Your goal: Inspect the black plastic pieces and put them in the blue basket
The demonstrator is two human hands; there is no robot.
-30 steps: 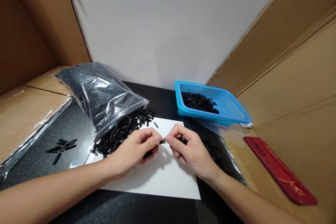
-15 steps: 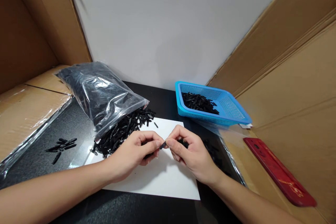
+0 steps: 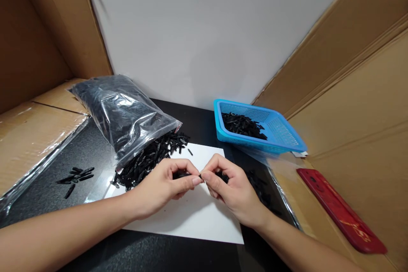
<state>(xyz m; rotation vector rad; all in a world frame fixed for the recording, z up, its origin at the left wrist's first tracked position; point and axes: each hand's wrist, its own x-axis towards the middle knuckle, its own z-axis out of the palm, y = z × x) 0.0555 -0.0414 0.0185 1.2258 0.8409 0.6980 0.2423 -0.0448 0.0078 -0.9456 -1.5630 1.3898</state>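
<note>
My left hand and my right hand meet over a white sheet of paper, thumbs and forefingers pinched tip to tip. Between them is a small black elongated piece, mostly covered by the fingertips. More black shows inside the curl of each hand, though whether it is held there or lies behind is unclear. Close beyond my left hand, a heap of similar black pieces spills from the mouth of a clear plastic bag filled with dark contents.
A blue perforated basket with black pieces inside stands at the back right. Several loose pieces lie on the dark tabletop at left; others sit right of the paper. A red phone-case-like object rests on cardboard at right.
The fingertips have drawn closer together, and the black piece between them is now more covered. The surrounding items stay where they were.
</note>
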